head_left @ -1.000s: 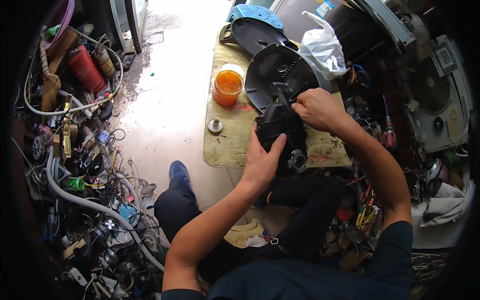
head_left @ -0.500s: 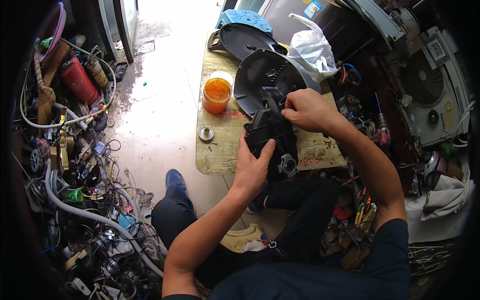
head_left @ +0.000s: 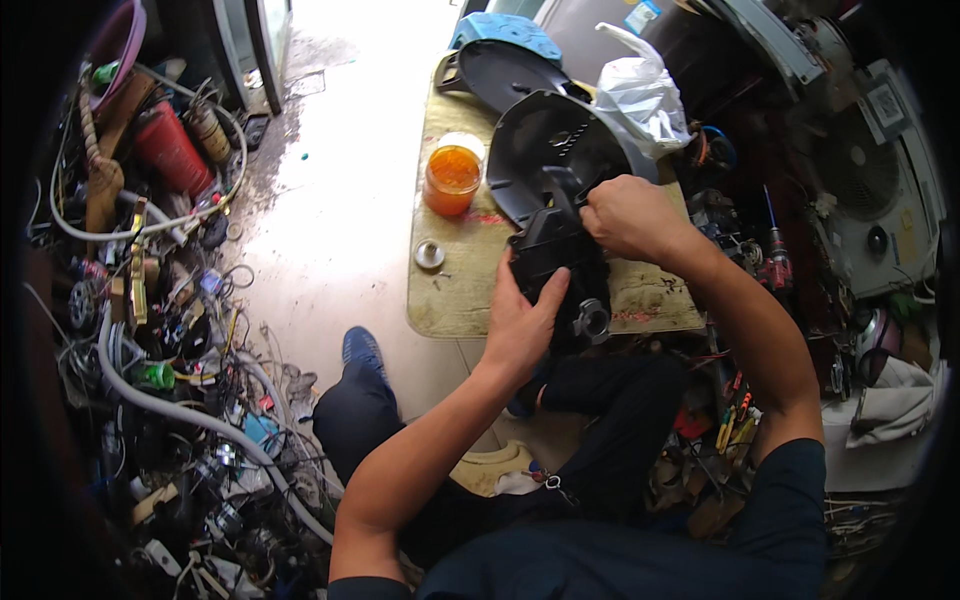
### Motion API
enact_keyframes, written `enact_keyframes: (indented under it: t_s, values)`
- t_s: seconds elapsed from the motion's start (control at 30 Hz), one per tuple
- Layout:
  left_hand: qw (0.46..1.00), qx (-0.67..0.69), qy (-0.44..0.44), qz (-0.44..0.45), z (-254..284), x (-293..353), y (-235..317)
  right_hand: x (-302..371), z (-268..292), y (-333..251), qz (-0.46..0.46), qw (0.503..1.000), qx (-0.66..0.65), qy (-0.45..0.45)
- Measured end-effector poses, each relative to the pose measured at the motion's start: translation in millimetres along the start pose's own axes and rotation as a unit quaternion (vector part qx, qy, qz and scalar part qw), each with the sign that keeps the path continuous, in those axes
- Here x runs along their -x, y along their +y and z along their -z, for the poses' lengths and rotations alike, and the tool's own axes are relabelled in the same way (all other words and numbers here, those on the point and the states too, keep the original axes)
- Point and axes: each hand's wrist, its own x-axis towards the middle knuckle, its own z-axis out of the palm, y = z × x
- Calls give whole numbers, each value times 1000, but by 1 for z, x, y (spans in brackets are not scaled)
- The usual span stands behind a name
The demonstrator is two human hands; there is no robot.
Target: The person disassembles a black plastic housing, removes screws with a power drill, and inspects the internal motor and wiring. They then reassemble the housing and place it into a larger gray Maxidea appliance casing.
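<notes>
Clasping a black housing (head_left: 546, 240), the left fingers (head_left: 553, 287) sit near curled right fingers (head_left: 594, 218) whose hold is hidden

Floor (head_left: 370, 120) overexposed; right side seemingly blurred

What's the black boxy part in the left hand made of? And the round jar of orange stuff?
The black boxy part is probably matte plastic: its ridges look moulded. The round jar of orange stuff looks clear and shiny, plastic or maybe glass; orange shows through.
</notes>
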Motion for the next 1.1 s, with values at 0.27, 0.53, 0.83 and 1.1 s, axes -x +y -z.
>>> enact_keyframes:
  t_s: [0.27,0.53,0.83,1.1]
  values:
    - [1000,-27,12,-7,12,-6,-16,141,28,-57,224,933,-240,150]
    - [999,-32,11,-26,10,-7,-10,142,-190,-154,180,958,-219,43]
    - [741,-615,218,-159,6,7,-2,32,-161,-188,-44,919,-225,322]
    - [766,-576,224,-174,0,1,2,11,-166,-185,3,889,-326,322]
